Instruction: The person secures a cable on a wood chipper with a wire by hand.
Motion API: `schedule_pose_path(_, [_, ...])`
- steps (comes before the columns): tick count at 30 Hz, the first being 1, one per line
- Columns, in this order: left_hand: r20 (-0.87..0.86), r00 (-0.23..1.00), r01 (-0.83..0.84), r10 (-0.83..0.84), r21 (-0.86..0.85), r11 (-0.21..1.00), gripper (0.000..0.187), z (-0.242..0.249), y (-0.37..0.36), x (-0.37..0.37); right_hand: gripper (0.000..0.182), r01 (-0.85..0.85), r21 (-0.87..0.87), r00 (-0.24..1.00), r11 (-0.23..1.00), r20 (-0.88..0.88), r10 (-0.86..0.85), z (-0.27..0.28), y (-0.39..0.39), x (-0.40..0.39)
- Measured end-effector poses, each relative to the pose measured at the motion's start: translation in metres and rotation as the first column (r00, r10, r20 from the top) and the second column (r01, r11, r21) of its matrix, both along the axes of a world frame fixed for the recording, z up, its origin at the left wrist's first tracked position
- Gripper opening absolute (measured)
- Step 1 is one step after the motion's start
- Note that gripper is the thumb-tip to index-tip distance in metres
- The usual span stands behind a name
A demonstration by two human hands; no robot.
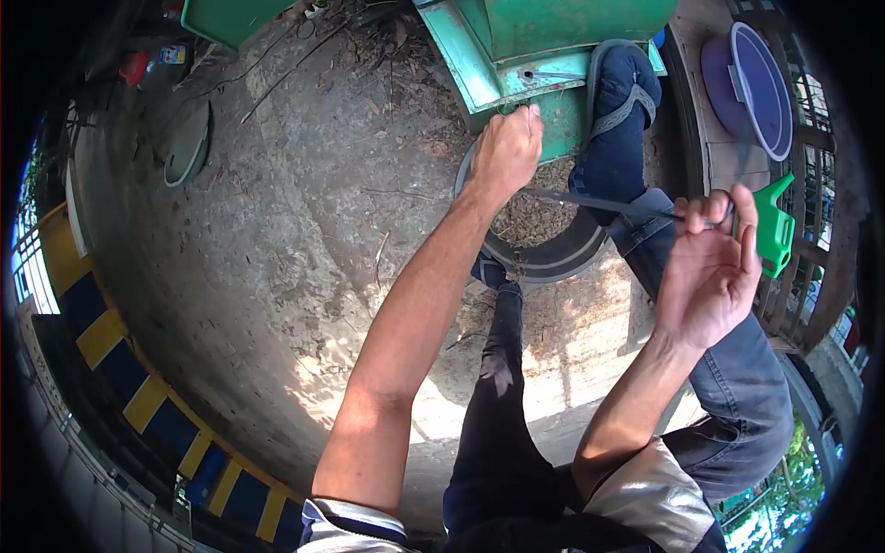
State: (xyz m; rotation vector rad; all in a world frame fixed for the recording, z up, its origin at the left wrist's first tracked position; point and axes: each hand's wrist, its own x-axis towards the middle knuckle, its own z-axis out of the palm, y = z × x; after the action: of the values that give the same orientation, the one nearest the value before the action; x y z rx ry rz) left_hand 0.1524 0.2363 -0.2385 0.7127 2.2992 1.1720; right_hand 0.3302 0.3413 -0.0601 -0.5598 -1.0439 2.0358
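Note:
Near the top centre my left hand (505, 152) is closed at the front edge of a green metal box (544, 88); what its fingers pinch is hidden. My right hand (714, 249), palm up at the right, has its fingers curled round the end of a thin dark strip (599, 201). The strip stretches leftward from there toward my left wrist, over a round dark tub (553, 267) holding dry brown bits (535, 217). My sandalled foot (622, 101) rests against the box's right side.
A purple basin (751, 90) stands at the upper right, above a bright green plastic piece (774, 226). On the left lie a grey-green basin (189, 146) and a red object (135, 67). A yellow and blue edging (101, 338) curves along the lower left.

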Motion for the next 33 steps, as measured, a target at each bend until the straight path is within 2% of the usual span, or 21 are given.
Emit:
schedule_pose_path(2, [0.019, 1.000, -0.008, 0.008, 0.001, 1.000, 0.047, 0.003, -0.001, 0.001, 0.030, 0.175, 0.189, 0.976, 0.966, 0.096, -0.195, 0.011, 0.010, -0.013])
schedule_pose_path(3, [0.033, 0.999, -0.012, 0.011, 0.005, 1.000, 0.047, 0.004, -0.001, 0.001, 0.030, 0.172, 0.192, 0.976, 0.966, 0.097, -0.193, 0.016, 0.017, -0.014])
schedule_pose_path(5, [0.033, 0.999, -0.023, 0.023, 0.008, 1.000, 0.047, 0.001, 0.000, 0.003, 0.025, 0.044, 0.267, 0.980, 0.963, 0.178, -0.094, 0.027, 0.031, -0.014])
schedule_pose_path(6, [0.030, 0.999, -0.032, 0.032, 0.010, 0.999, 0.046, 0.001, 0.000, 0.003, 0.027, 0.177, 0.339, 0.925, 0.924, 0.264, -0.274, 0.030, 0.031, -0.028])
schedule_pose_path(9, [0.054, 0.998, -0.044, 0.043, 0.017, 0.999, 0.046, 0.003, 0.001, 0.005, 0.034, 0.089, 0.600, 0.894, 0.795, 0.305, -0.329, 0.039, 0.026, -0.045])
schedule_pose_path(10, [0.055, 0.998, -0.044, 0.043, 0.021, 0.999, 0.046, 0.001, 0.002, 0.004, 0.034, 0.088, 0.603, 0.894, 0.793, 0.304, -0.330, 0.038, 0.020, -0.054])
schedule_pose_path(12, [0.051, 0.997, -0.058, 0.054, 0.082, 0.995, 0.048, -0.004, 0.000, 0.007, 0.036, -0.204, 0.726, 0.780, 0.656, 0.525, -0.339, 0.032, 0.008, -0.070])
schedule_pose_path(13, [0.058, 0.997, -0.060, 0.056, 0.080, 0.995, 0.048, -0.007, -0.001, 0.010, 0.040, -0.276, 0.688, 0.757, 0.671, 0.586, -0.289, 0.019, 0.006, -0.077])
schedule_pose_path(14, [0.124, 0.988, -0.106, 0.088, 0.143, 0.984, 0.053, -0.010, 0.000, 0.011, 0.031, -0.348, 0.581, 0.708, 0.736, 0.677, -0.201, 0.012, 0.000, -0.083])
schedule_pose_path(16, [0.195, 0.974, -0.159, 0.119, 0.203, 0.966, 0.057, -0.020, 0.004, 0.017, 0.015, -0.551, 0.552, 0.565, 0.626, 0.799, -0.208, -0.012, 0.004, -0.088])
schedule_pose_path(18, [0.482, 0.857, -0.357, 0.181, 0.301, 0.884, 0.061, -0.029, 0.010, 0.028, 0.008, -0.664, 0.502, 0.500, 0.554, 0.849, -0.171, -0.023, 0.006, -0.099])
schedule_pose_path(19, [0.564, 0.804, -0.422, 0.188, 0.318, 0.849, 0.060, -0.026, 0.014, 0.033, 0.009, -0.688, 0.519, 0.510, 0.507, 0.843, -0.171, -0.032, 0.008, -0.104])
schedule_pose_path(20, [0.569, 0.801, -0.423, 0.184, 0.321, 0.847, 0.060, -0.023, 0.017, 0.036, 0.014, -0.667, 0.505, 0.509, 0.547, 0.846, -0.160, -0.039, 0.006, -0.109])
schedule_pose_path(23, [0.589, 0.774, -0.491, 0.233, 0.327, 0.807, 0.062, -0.020, 0.021, 0.043, 0.018, -0.682, 0.550, 0.505, 0.483, 0.831, -0.233, -0.056, 0.006, -0.118])
schedule_pose_path(25, [0.564, 0.792, -0.474, 0.233, 0.327, 0.818, 0.063, -0.020, 0.019, 0.042, 0.019, -0.696, 0.578, 0.469, 0.426, 0.815, -0.340, -0.063, 0.004, -0.123])
schedule_pose_path(26, [0.535, 0.812, -0.453, 0.235, 0.323, 0.831, 0.064, -0.020, 0.018, 0.042, 0.019, -0.701, 0.574, 0.465, 0.424, 0.818, -0.339, -0.067, 0.002, -0.124])
schedule_pose_path(28, [0.492, 0.840, -0.430, 0.230, 0.343, 0.835, 0.065, -0.022, 0.016, 0.042, 0.017, -0.619, 0.604, 0.514, 0.502, 0.795, -0.323, -0.077, -0.003, -0.129])
schedule_pose_path(29, [0.446, 0.867, -0.402, 0.223, 0.360, 0.842, 0.066, -0.023, 0.015, 0.042, 0.017, -0.621, 0.603, 0.511, 0.501, 0.796, -0.324, -0.077, -0.005, -0.132])
schedule_pose_path(31, [0.424, 0.877, -0.406, 0.228, 0.397, 0.823, 0.067, -0.027, 0.018, 0.043, 0.017, -0.557, 0.449, 0.496, 0.698, 0.855, -0.154, -0.077, -0.009, -0.137])
schedule_pose_path(32, [0.396, 0.888, -0.406, 0.235, 0.434, 0.804, 0.067, -0.028, 0.020, 0.043, 0.017, -0.561, 0.448, 0.493, 0.696, 0.856, -0.153, -0.081, -0.010, -0.136])
schedule_pose_path(33, [0.398, 0.886, -0.411, 0.238, 0.434, 0.802, 0.067, -0.028, 0.021, 0.043, 0.017, -0.529, 0.425, 0.572, 0.734, 0.818, -0.061, -0.088, -0.011, -0.136])
